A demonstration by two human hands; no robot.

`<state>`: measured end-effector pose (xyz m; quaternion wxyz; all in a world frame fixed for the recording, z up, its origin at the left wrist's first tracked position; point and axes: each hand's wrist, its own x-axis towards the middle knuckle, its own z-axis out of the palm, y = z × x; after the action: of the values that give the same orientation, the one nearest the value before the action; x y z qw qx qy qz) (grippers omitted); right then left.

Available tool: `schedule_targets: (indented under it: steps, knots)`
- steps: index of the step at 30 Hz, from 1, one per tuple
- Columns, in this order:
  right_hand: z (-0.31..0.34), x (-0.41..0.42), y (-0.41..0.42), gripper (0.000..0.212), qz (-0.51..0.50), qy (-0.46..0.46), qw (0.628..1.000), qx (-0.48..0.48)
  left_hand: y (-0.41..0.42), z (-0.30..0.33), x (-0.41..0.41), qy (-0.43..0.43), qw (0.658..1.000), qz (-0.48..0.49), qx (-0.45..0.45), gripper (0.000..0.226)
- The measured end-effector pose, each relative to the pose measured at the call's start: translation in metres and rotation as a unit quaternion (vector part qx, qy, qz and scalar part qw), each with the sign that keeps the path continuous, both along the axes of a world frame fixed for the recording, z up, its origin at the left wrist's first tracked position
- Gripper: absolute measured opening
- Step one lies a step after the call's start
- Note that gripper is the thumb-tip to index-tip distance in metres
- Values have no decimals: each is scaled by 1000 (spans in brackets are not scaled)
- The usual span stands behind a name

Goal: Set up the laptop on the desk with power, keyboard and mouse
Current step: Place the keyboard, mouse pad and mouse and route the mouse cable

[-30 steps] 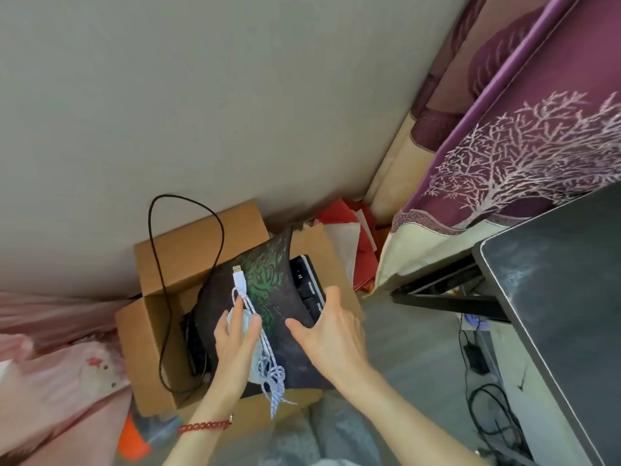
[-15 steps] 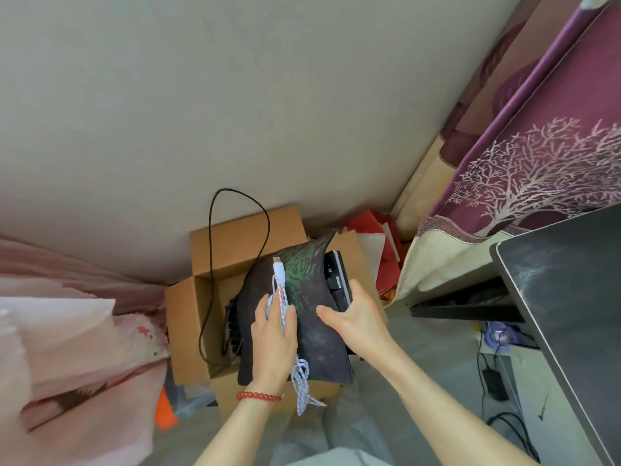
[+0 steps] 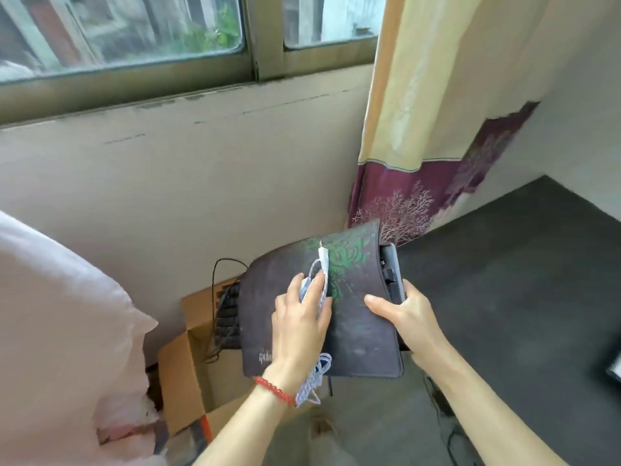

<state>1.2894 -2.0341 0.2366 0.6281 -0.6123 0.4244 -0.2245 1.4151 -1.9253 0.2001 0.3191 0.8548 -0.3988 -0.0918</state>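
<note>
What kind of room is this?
Probably a lived-in room at home, perhaps a bedroom: a window with a patterned curtain, a dark desk, and a cardboard box on the floor.

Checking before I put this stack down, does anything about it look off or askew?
Yes. The mouse pad bows upward over the keyboard instead of lying flat, and the braided white cable dangles loose below your left hand. It might snag.

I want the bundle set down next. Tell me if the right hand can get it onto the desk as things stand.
Probably yes. The right hand grips the mouse pad and keyboard at the bare dark desk edge; nothing visibly blocks the way.
</note>
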Motion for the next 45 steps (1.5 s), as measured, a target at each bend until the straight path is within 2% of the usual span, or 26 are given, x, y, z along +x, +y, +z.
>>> schedule_targets:
  steps: [4, 7, 11, 14, 20, 24, 26, 31, 36, 38, 40, 42, 45]
  knots:
    - [56, -87, 7, 21, -103, -52, 993, -6, -15, 63, -59, -78, 989, -106, -65, 57]
    - [84, -161, 11, 20, -187, -84, 979, -7, -32, 97, -112, -93, 972, -191, -104, 62]
    - [99, -249, 24, 30, -264, -108, 958, 5, -54, 118, -184, -119, 941, -290, -128, 58]
    - [92, -331, 39, 27, -343, -125, 931, 15, -68, 122, -259, -127, 916, -363, -111, 59]
    - [53, -479, 68, 16, -437, -122, 890, 51, -80, 99, -400, -126, 862, -486, -69, 59]
    - [13, -567, 90, 20, -482, -112, 862, 106, -79, 67, -493, -131, 827, -546, -17, 60]
    - [-3, -596, 100, 33, -491, -108, 854, 137, -78, 52, -526, -127, 815, -565, 3, 60]
    - [-39, -650, 116, 40, -514, -96, 827, 205, -74, 10, -581, -121, 791, -597, 57, 58]
    - [-69, -661, 118, 38, -541, -93, 800, 242, -82, -24, -594, -130, 763, -620, 128, 59]
    - [-79, -663, 110, 22, -571, -51, 789, 220, -89, -33, -596, -130, 757, -624, 144, 60]
    - [-86, -664, 101, 9, -585, 57, 789, 180, -95, -42, -593, -136, 752, -624, 162, 60]
    - [-93, -663, 96, 13, -570, 160, 792, 150, -100, -50, -590, -142, 744, -628, 176, 60]
    - [-98, -657, 97, 37, -546, 237, 791, 145, -106, -59, -588, -136, 740, -633, 180, 60]
